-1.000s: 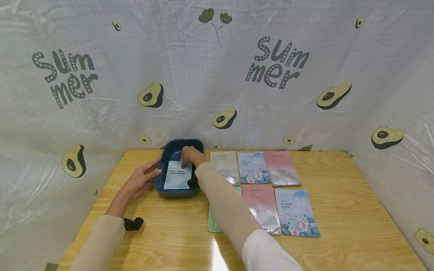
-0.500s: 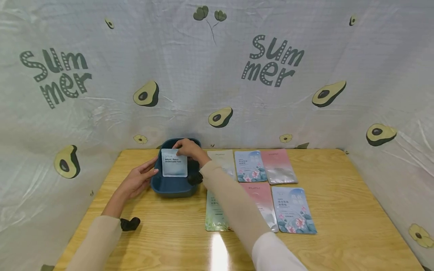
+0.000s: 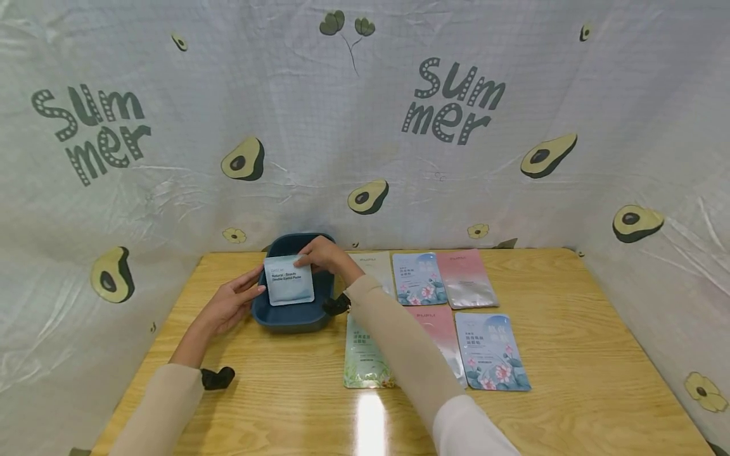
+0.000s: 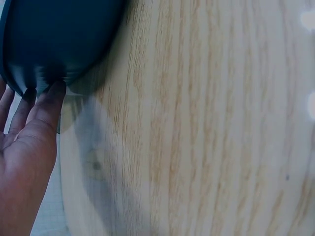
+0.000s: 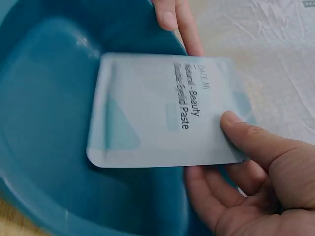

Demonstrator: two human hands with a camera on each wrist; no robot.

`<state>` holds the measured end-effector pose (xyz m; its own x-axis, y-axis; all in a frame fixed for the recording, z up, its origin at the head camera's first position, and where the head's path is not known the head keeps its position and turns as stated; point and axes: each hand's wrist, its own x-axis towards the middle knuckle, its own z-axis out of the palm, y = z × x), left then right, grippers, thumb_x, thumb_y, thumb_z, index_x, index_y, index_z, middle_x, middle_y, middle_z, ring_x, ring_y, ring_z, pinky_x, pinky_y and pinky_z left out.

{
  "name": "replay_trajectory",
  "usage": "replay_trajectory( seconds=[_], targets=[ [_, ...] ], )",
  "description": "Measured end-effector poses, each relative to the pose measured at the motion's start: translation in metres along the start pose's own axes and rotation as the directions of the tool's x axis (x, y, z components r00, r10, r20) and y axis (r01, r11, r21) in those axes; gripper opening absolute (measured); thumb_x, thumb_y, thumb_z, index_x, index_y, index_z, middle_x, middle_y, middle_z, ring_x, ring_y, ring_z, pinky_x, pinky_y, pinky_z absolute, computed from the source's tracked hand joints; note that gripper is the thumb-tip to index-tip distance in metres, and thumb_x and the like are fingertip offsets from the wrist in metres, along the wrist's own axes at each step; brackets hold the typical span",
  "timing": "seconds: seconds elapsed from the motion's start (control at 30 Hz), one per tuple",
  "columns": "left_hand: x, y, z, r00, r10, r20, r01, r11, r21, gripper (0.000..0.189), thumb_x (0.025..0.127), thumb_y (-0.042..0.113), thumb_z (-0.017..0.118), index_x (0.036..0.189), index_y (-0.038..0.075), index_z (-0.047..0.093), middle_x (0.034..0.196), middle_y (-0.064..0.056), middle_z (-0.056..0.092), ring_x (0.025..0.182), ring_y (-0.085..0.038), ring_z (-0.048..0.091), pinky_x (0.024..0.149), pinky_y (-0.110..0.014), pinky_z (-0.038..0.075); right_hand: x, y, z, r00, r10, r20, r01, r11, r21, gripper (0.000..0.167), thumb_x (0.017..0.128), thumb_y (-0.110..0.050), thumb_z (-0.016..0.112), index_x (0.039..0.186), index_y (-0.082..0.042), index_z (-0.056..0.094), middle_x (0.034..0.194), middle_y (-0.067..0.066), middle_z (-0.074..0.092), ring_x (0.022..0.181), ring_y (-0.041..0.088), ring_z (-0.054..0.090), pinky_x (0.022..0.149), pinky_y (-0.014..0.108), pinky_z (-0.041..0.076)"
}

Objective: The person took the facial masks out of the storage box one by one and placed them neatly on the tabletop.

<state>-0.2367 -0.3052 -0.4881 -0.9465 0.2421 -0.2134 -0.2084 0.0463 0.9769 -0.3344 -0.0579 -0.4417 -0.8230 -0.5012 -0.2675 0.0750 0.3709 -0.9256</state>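
A pale blue packet of eyelid paste hangs over a dark blue plastic basin at the back left of the table. My right hand pinches its upper right corner in the head view, thumb on the printed front and fingers behind. Large in the right wrist view, the packet reads "Natural - Beauty Double Eyelid Paste". At the basin's left side my left hand rests its fairly straight fingers against the outer wall. These fingertips touch the basin in the left wrist view.
Sheet mask packets lie in two rows right of the basin: a cream one, a green one, two pink ones and two blue floral ones, such as the front one. My right forearm partly covers some. A printed curtain hangs behind the wooden table.
My right hand has lifted the packet of eyelid paste from low in the basin, and the packet has tilted slightly. The left hand stays at the basin's side.
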Motion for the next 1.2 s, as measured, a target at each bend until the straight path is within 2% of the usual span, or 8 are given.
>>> replay_trajectory(
  seconds=[0.13, 0.27, 0.43, 0.63, 0.97, 1.2],
  targets=[
    [0.0, 0.001, 0.0, 1.0, 0.002, 0.009, -0.002, 1.0, 0.004, 0.074, 0.105, 0.015, 0.058, 0.164, 0.013, 0.013, 0.17, -0.014, 0.004, 0.154, -0.03, 0.01, 0.115, -0.03, 0.031, -0.002, -0.003, -0.003, 0.999, -0.012, -0.037, 0.011, 1.0, -0.022, 0.015, 0.091, -0.01, 0.077, 0.104, -0.002, 0.08, 0.093, 0.012, 0.077, 0.081, 0.023, 0.074, 0.075, 0.037, 0.063],
    [0.001, 0.001, 0.0, 1.0, 0.002, 0.006, -0.002, 1.0, 0.003, 0.073, 0.105, 0.017, 0.058, 0.164, 0.016, 0.015, 0.17, -0.012, 0.004, 0.155, -0.028, 0.009, 0.117, -0.033, 0.027, 0.001, -0.004, -0.008, 0.997, -0.04, -0.071, 0.038, 0.998, -0.04, 0.013, 0.09, -0.014, 0.079, 0.098, -0.004, 0.082, 0.089, 0.009, 0.078, 0.077, 0.02, 0.074, 0.07, 0.033, 0.063],
    [0.001, 0.0, -0.001, 1.0, 0.005, 0.013, -0.005, 1.0, -0.004, 0.075, 0.104, 0.018, 0.06, 0.164, 0.015, 0.015, 0.17, -0.013, 0.004, 0.154, -0.028, 0.009, 0.113, -0.026, 0.032, 0.0, -0.002, -0.012, 0.988, -0.074, -0.135, 0.067, 0.996, -0.053, 0.02, 0.091, -0.015, 0.079, 0.104, 0.0, 0.08, 0.096, 0.013, 0.077, 0.082, 0.023, 0.074, 0.074, 0.035, 0.063],
    [0.001, -0.002, -0.001, 1.0, 0.019, 0.025, -0.018, 1.0, -0.02, 0.075, 0.105, 0.017, 0.059, 0.164, 0.014, 0.014, 0.17, -0.014, 0.003, 0.154, -0.03, 0.01, 0.102, -0.013, 0.042, -0.004, 0.004, -0.017, 0.97, -0.122, -0.212, 0.115, 0.992, -0.046, 0.023, 0.089, -0.019, 0.08, 0.104, -0.001, 0.08, 0.096, 0.01, 0.077, 0.08, 0.019, 0.073, 0.067, 0.029, 0.062],
    [0.0, -0.002, 0.0, 0.999, 0.033, 0.033, -0.032, 0.999, -0.028, 0.073, 0.105, 0.015, 0.058, 0.164, 0.011, 0.014, 0.17, -0.016, 0.001, 0.154, -0.031, 0.007, 0.102, -0.012, 0.042, -0.014, 0.008, -0.035, 0.971, -0.157, -0.18, 0.157, 0.988, -0.013, 0.023, 0.09, -0.019, 0.08, 0.105, -0.002, 0.08, 0.099, 0.01, 0.076, 0.084, 0.021, 0.072, 0.07, 0.03, 0.062],
    [-0.001, -0.001, 0.001, 0.999, 0.028, 0.025, -0.027, 0.998, -0.048, 0.073, 0.105, 0.014, 0.058, 0.164, 0.011, 0.014, 0.17, -0.016, 0.003, 0.153, -0.031, 0.01, 0.099, -0.012, 0.045, -0.018, 0.012, -0.047, 0.975, -0.141, -0.173, 0.143, 0.99, -0.005, 0.022, 0.091, -0.023, 0.079, 0.103, -0.004, 0.08, 0.099, 0.008, 0.075, 0.084, 0.02, 0.072, 0.081, 0.037, 0.062]
  ],
)
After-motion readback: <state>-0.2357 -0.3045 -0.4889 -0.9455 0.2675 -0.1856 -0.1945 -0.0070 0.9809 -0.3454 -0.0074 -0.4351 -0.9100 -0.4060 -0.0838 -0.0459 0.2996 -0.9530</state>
